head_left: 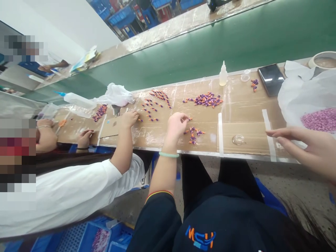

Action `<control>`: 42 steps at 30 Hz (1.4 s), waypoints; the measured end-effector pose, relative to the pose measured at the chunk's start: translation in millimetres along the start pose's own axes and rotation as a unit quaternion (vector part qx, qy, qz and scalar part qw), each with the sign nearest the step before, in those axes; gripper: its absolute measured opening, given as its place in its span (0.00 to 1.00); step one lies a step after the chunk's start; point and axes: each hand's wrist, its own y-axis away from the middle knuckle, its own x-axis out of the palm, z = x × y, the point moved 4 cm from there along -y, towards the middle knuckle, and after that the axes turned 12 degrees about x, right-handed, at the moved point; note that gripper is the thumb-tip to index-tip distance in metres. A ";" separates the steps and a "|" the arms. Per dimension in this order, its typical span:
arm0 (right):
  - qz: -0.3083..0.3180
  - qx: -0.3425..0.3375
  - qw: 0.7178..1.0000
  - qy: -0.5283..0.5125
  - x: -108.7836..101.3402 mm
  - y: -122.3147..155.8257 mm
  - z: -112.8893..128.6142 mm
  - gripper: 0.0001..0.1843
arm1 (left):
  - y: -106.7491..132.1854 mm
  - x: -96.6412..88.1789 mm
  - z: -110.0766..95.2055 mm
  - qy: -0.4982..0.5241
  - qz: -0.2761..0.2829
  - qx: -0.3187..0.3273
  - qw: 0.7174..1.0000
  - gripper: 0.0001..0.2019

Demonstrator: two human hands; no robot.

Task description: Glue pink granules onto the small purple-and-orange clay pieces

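Head view: the person's left hand [176, 124], with a pale green bracelet [169, 154] at the wrist, is over the bench [168, 140], its thumb and fingertips pinched narrow on a small orange-and-purple piece [190, 119]. A loose cluster [193, 135] of like pieces lies just below that hand, on the side towards the person, and a larger pile [208, 100] sits beyond it. The right hand [309, 147] is well apart from the left, index finger stretched out and thumb close to it, with the fingertips by a white strip [269, 134] at the end of a cardboard sheet [253, 131]; whether anything is held there I cannot tell. A small round clear object [238, 140] rests on the cardboard (its exact kind is hard to make out). Beside the right hand is a white bag [291, 101] with many tiny pink pieces [319, 119] in it, and beyond stand or lie a squeeze bottle [223, 76], upright, a dark phone [271, 79] and a tape roll [324, 60]. To the left, a co-worker's hand [128, 119] is near spaced rows [154, 103] of the same orange-and-purple pieces.
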 end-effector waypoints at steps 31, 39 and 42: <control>-0.023 0.053 0.998 -0.027 2.6 5.9 -16.3 0.14 | -20.7 20.4 27.3 0.268 0.120 -0.192 0.937 0.13; -0.026 0.070 0.997 -0.036 3.1 7.0 -23.8 0.13 | -34.3 7.2 26.1 0.094 0.149 -0.126 0.976 0.10; -0.036 0.095 0.994 -0.042 -2.2 6.4 -25.2 0.13 | -58.3 -2.4 26.1 0.013 0.067 -0.079 0.995 0.04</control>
